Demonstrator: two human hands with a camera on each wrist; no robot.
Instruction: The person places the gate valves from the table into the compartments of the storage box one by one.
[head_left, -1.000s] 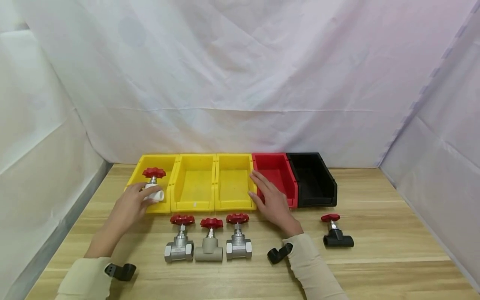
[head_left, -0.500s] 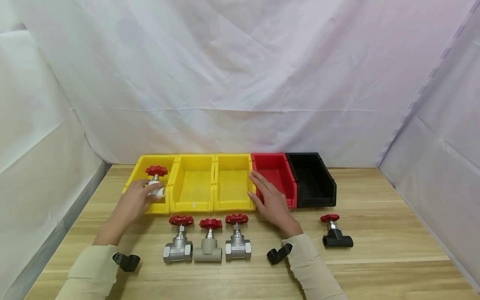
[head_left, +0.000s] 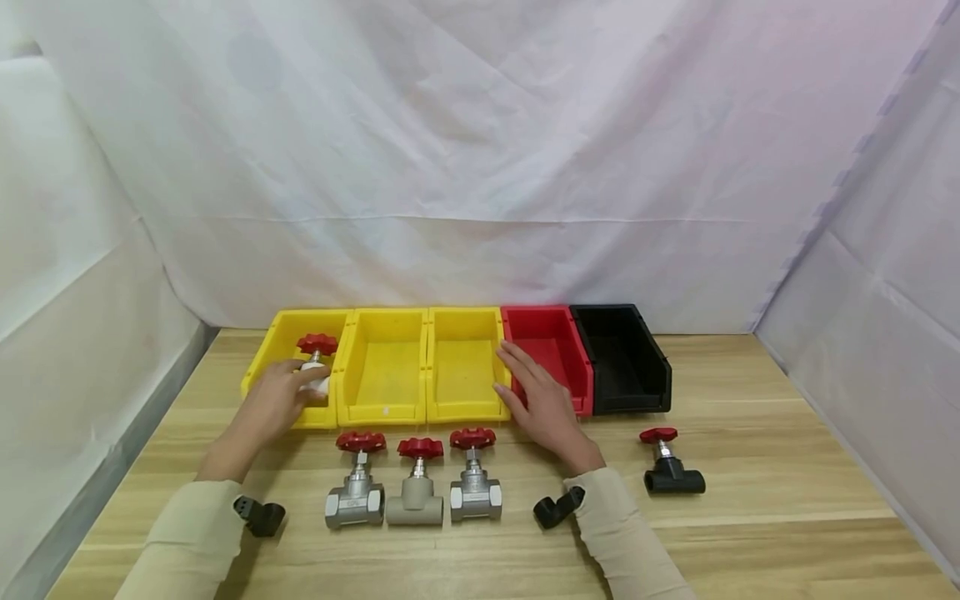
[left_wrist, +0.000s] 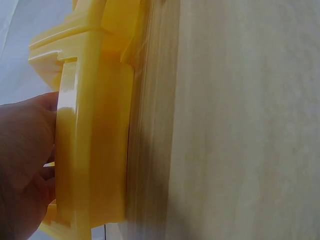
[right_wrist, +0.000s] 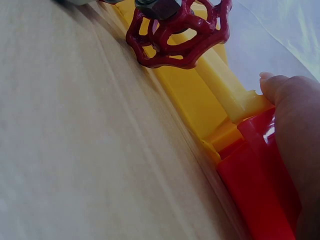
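Observation:
In the head view my left hand (head_left: pixel 275 398) grips a white valve (head_left: pixel 315 385) with a red handwheel (head_left: pixel 317 343), inside the leftmost yellow bin (head_left: pixel 260 354). The left wrist view has that hand reaching over the bin's front wall (left_wrist: pixel 95 145), which hides the valve. My right hand (head_left: pixel 546 410) lies with extended fingers on the adjoining edges of the third yellow bin (head_left: pixel 468 408) and the red bin (head_left: pixel 585 379), holding nothing.
Before the bins stand a silver valve (head_left: pixel 356 502), a grey valve (head_left: pixel 416 505) and another silver valve (head_left: pixel 476 497). A black valve (head_left: pixel 674 477) sits further right. The middle yellow bin (head_left: pixel 386 412) and black bin (head_left: pixel 651 400) complete the row, backed by white cloth (head_left: pixel 480 167).
My left hand has shifted slightly right and lower within the leftmost bin, taking the white valve with it. The right hand stays where it was.

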